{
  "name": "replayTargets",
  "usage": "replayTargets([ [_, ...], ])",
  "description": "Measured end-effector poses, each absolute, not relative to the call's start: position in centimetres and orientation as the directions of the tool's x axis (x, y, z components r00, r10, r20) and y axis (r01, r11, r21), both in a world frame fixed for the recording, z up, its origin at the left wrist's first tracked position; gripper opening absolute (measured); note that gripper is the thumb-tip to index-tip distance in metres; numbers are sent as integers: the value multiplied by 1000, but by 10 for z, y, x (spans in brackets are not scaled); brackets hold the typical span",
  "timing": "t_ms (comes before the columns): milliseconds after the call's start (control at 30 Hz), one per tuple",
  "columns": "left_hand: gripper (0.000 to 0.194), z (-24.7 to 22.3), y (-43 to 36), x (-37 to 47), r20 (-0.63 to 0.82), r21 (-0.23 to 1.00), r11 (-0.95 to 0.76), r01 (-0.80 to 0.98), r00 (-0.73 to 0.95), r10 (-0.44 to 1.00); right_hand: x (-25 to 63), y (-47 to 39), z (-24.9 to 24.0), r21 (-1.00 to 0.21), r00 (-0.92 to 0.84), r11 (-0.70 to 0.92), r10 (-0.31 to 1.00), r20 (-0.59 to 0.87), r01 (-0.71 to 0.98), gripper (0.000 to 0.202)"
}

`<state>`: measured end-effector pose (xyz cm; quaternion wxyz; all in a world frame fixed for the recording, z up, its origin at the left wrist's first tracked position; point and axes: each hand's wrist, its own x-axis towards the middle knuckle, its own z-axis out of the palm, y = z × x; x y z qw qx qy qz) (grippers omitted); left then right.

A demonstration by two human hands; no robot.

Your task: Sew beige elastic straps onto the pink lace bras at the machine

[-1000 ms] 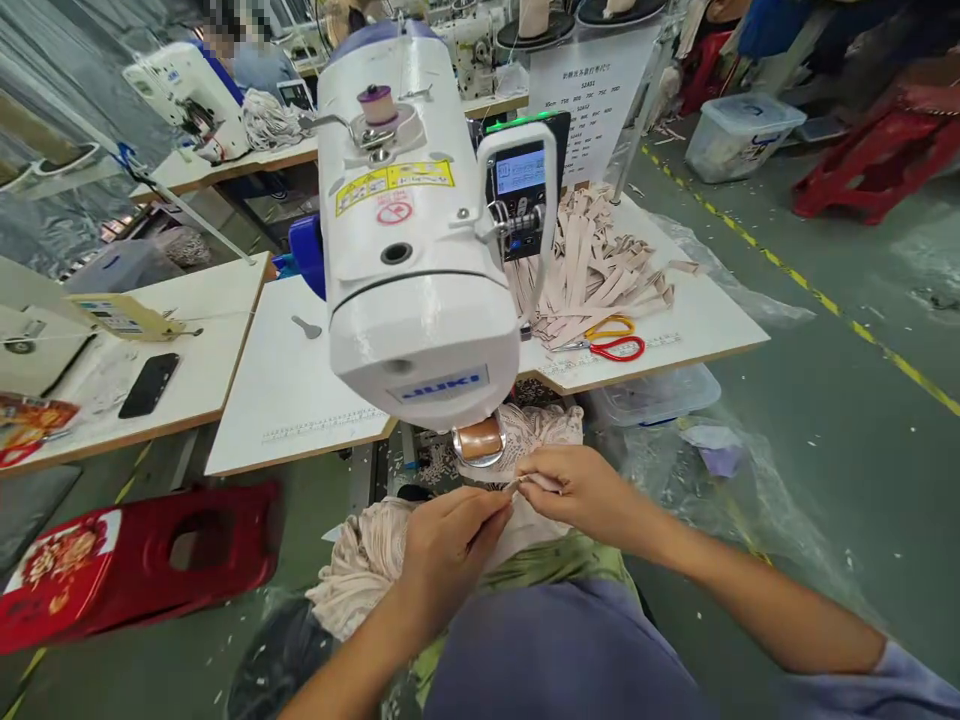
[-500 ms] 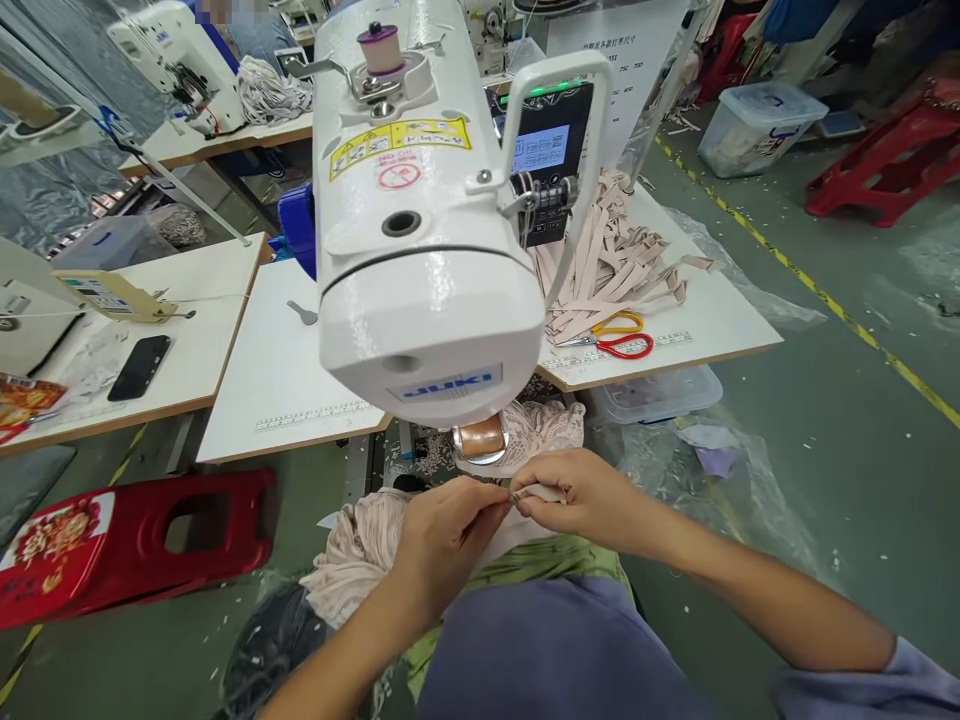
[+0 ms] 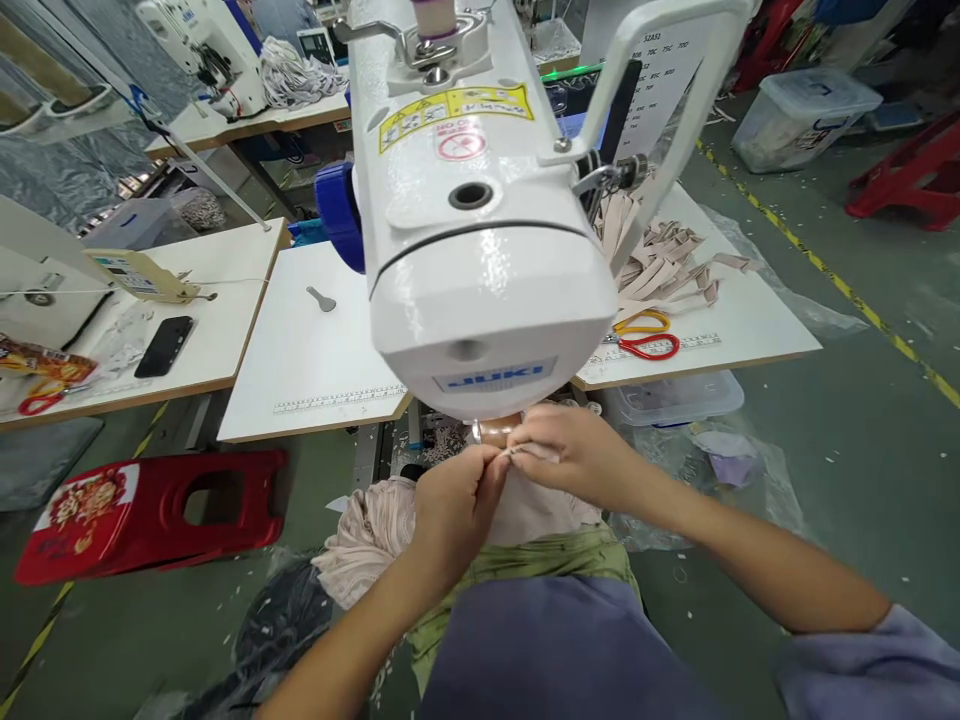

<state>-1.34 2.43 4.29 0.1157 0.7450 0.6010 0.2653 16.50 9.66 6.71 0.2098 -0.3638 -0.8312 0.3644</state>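
Observation:
My left hand (image 3: 459,505) and my right hand (image 3: 574,450) meet in front of the white sewing machine (image 3: 491,310), fingertips pinched together. Between them they hold a small piece of beige fabric (image 3: 541,453); its exact shape is mostly hidden by the fingers. Just behind the right fingers shows the copper-coloured part (image 3: 496,431) under the machine head. A beige heap of gathered fabric (image 3: 375,535) hangs beside my left wrist, and more pale fabric (image 3: 540,510) lies over my lap below the hands.
On the right tabletop (image 3: 750,325) are beige strips (image 3: 660,265) and scissors with red and yellow handles (image 3: 649,346). A grey metal piece (image 3: 321,299) lies on the left tabletop (image 3: 300,340). Further left are a black phone (image 3: 163,346) and a red stool (image 3: 165,510) on the floor.
The view has shifted, with the machine head appearing larger and further right. Both hands still pinch the beige fabric and now sit closer to the machine, the right hand partly covering the copper-coloured part.

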Motion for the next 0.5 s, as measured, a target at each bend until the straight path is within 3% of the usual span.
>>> replayTargets([
  [67,24,37,29,-21,373,374,-307,875,161,914,158,108,72,-736,-657,456,753,21,500,21],
  [200,26,27,37,-41,570,50,-585,810,458,682,150,118,79,-692,-677,503,735,28,518,31],
  [333,39,25,42,-53,555,19,-657,754,538,634,148,118,86,-672,-683,529,729,47,519,35],
  [500,31,29,44,-50,502,-2,-642,767,556,663,152,116,81,-610,-669,562,740,68,559,27],
])
